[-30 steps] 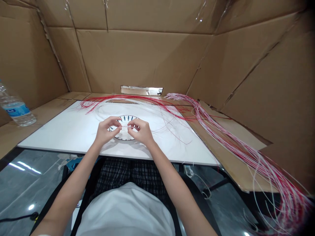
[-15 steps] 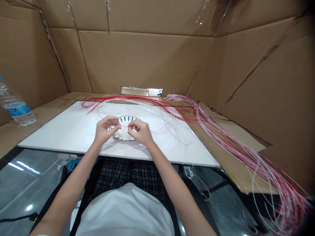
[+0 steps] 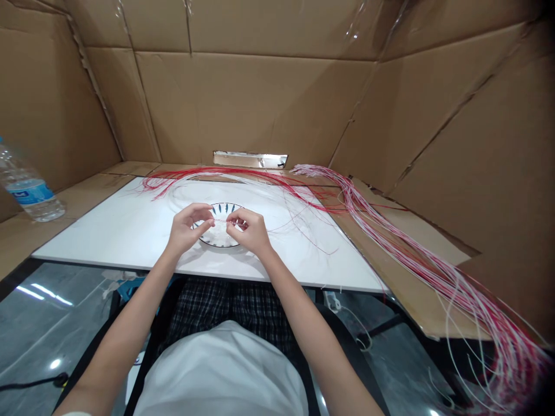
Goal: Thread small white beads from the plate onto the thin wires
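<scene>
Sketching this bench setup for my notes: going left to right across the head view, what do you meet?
Water bottle, left hand, plate, right hand, red-and-white wires.

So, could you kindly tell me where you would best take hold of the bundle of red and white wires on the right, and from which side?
I would pinch the narrow gathered end of the bundle of red and white wires, coming from above. The strands seem to lie close together there, while toward the lower right they fan out loosely across the cardboard and past its edge.
</scene>
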Available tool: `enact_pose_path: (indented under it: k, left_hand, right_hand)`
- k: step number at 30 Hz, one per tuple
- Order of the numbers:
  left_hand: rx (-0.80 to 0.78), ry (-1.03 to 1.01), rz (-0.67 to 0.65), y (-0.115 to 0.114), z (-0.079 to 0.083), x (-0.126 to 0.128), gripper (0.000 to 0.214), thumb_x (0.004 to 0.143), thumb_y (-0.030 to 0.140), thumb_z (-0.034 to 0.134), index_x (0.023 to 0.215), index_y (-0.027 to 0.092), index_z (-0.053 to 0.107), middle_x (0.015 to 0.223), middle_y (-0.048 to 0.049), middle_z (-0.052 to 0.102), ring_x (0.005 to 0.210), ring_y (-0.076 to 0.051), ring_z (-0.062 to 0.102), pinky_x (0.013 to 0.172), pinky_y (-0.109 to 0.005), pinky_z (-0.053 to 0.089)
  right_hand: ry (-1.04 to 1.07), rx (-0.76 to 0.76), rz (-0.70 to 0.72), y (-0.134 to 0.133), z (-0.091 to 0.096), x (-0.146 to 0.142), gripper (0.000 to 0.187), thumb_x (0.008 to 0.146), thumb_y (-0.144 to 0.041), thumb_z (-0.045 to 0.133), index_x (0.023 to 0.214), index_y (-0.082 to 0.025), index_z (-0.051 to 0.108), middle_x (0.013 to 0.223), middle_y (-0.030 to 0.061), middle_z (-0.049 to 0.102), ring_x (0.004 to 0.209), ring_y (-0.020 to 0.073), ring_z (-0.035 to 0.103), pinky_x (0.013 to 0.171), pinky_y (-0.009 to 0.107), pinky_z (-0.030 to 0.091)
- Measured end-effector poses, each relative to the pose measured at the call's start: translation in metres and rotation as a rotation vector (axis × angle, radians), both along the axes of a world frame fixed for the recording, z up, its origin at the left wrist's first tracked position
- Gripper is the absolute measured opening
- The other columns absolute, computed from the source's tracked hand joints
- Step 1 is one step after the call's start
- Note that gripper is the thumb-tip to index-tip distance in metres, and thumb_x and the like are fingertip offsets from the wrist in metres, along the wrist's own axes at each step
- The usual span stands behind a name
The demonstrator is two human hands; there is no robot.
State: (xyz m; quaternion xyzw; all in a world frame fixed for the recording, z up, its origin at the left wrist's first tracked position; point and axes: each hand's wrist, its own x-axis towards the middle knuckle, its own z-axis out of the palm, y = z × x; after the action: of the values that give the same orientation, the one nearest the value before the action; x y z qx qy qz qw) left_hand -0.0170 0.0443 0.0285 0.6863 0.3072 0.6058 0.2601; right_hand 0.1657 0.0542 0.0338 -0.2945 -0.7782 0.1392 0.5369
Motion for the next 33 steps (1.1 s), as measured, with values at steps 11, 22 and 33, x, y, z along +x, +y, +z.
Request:
enact_pose_path:
  k: [11, 22, 33]
  left_hand:
    - [0.044, 0.114, -0.071, -0.0008, -0.0008, 0.0013, 0.019, 0.081, 0.023, 0.063, 0.099, 0.02, 0.062, 0.079, 0.0001, 0.057, 0.065, -0.012, 0.062, 0.065, -0.027, 0.053]
    - [0.075, 0.152, -0.018, 0.0007, -0.0018, 0.0002, 0.019, 0.08, 0.021, 0.063, 0.099, 0.018, 0.062, 0.083, -0.0022, 0.062, 0.068, -0.012, 0.062, 0.068, -0.027, 0.054]
    - [0.108, 0.178, 0.105, 0.0015, -0.0035, -0.0022, 0.019, 0.077, 0.024, 0.068, 0.094, 0.017, 0.063, 0.082, -0.003, 0.065, 0.07, -0.013, 0.063, 0.068, -0.024, 0.053]
  right_hand:
    - [-0.007, 0.031, 0.013, 0.0004, 0.0008, 0.0003, 0.01, 0.067, -0.012, 0.055, 0.069, -0.018, 0.062, 0.063, -0.0013, 0.059, 0.055, 0.0107, 0.047, 0.055, 0.023, 0.039]
    - [0.001, 0.032, 0.027, 0.0027, -0.0012, 0.0, 0.008, 0.068, -0.012, 0.055, 0.069, -0.017, 0.062, 0.065, -0.0014, 0.058, 0.055, 0.01, 0.046, 0.055, 0.022, 0.038]
    - [-0.031, 0.062, -0.016, 0.0002, -0.0013, 0.001, 0.015, 0.066, -0.013, 0.054, 0.076, -0.017, 0.064, 0.067, -0.0005, 0.059, 0.056, 0.0107, 0.047, 0.057, 0.023, 0.04]
